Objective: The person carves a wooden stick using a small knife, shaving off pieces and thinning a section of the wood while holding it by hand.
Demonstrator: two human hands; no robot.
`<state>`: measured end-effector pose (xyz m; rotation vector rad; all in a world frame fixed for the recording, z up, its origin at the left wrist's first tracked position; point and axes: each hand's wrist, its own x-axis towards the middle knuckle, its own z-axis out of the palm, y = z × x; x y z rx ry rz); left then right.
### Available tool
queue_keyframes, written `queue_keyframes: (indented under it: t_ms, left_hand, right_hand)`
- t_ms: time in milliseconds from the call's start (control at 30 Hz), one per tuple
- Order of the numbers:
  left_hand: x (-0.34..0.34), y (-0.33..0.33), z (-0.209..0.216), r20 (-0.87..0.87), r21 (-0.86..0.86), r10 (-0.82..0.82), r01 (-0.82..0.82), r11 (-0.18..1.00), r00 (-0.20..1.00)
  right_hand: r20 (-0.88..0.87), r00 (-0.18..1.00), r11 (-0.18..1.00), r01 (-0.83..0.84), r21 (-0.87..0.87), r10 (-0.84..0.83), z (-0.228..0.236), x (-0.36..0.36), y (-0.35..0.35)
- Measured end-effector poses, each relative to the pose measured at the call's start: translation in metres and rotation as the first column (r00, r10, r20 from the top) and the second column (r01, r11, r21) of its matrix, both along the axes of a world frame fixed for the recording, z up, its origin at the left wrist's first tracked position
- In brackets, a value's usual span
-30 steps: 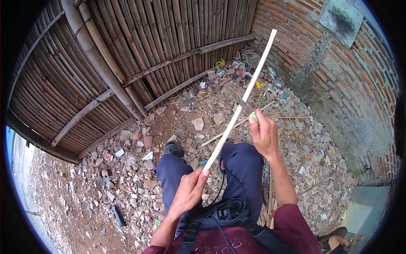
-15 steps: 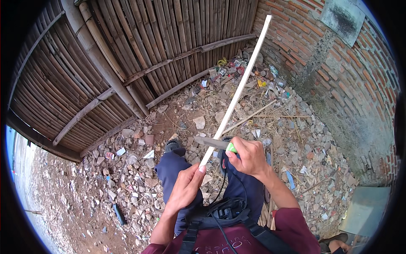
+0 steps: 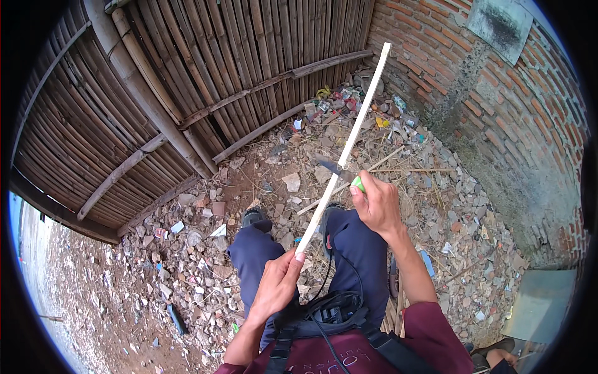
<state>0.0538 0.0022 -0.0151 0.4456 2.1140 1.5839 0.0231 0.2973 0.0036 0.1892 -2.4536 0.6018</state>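
A long, pale strip of wood or bamboo [image 3: 359, 128] slants up and away from me over the rubble. My left hand [image 3: 278, 278] grips its near end, thumb laid along the strip. In my right hand [image 3: 378, 202] is a knife [image 3: 334, 167] with a bright green handle. Its dark blade crosses the strip around mid-length and touches it, tip pointing left. A small curl seems to stand at the blade, too small to make out surely. The knife's grip is mostly hidden by my fingers.
A bamboo-slat wall [image 3: 249, 56] stands ahead and left, a brick wall [image 3: 436, 37] to the right. Stones and litter [image 3: 187, 268] cover the ground. Thin loose sticks [image 3: 411, 169] lie beyond my knees. A grey panel [image 3: 541, 305] leans at right, near another person's foot [image 3: 498, 349].
My right hand has pushed the knife farther up the strip, away from my left hand. The strip's far end has dropped lower in view. Both hands keep their hold.
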Motion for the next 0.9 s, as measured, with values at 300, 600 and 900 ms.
queue_keyframes:
  t_ms: [300, 600, 900]
  left_hand:
    - [0.009, -0.007, -0.002, -0.045, -0.091, 0.014, -0.019, 0.996, 0.999]
    - [0.026, -0.028, -0.003, -0.006, -0.171, 0.0, -0.001, 0.985, 1.0]
    - [0.029, -0.047, -0.02, 0.004, -0.163, 0.075, -0.073, 0.984, 0.997]
  right_hand:
    - [-0.03, 1.0, 1.0, 0.008, 0.0, -0.008, -0.012, -0.017, 0.024]
    - [-0.081, 0.978, 0.982, 0.191, -0.012, -0.191, -0.035, -0.062, 0.095]
    - [-0.003, 0.943, 0.803, 0.282, -0.525, -0.333, -0.066, -0.054, 0.132]
